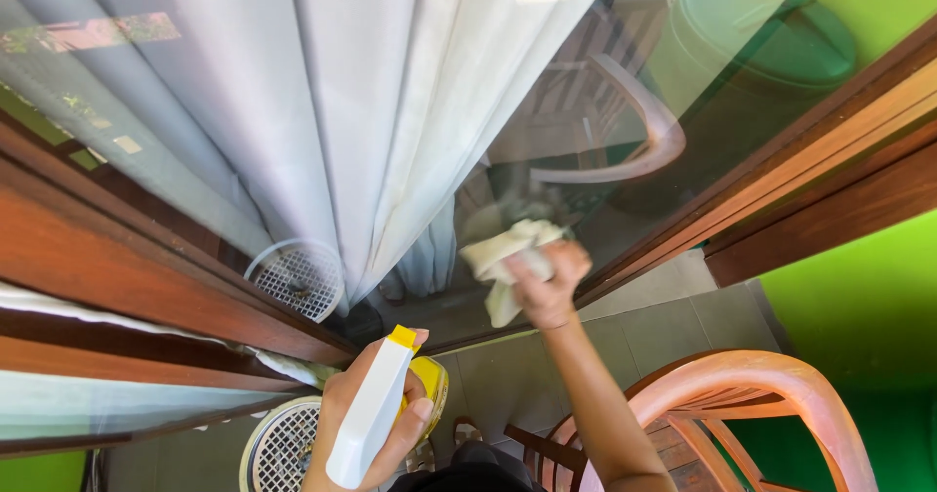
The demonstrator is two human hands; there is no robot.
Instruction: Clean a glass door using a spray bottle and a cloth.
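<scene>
My right hand (549, 282) is raised against a glass window pane (625, 92) and grips a crumpled pale cloth (500, 256) pressed to the glass. My left hand (376, 419) is lower, near the bottom edge, wrapped around a white spray bottle (369, 416) with a yellow nozzle tip and yellow cap part. A white curtain (361, 111) hangs behind the glass. The pane reflects a chair and a green round bin.
Dark wooden window frames run at the left (117, 277) and right (839, 150). A curved wooden chair (752, 394) stands at the lower right on grey floor tiles (673, 326). A round white mesh object (278, 448) lies low left. A bright green wall (859, 316) is right.
</scene>
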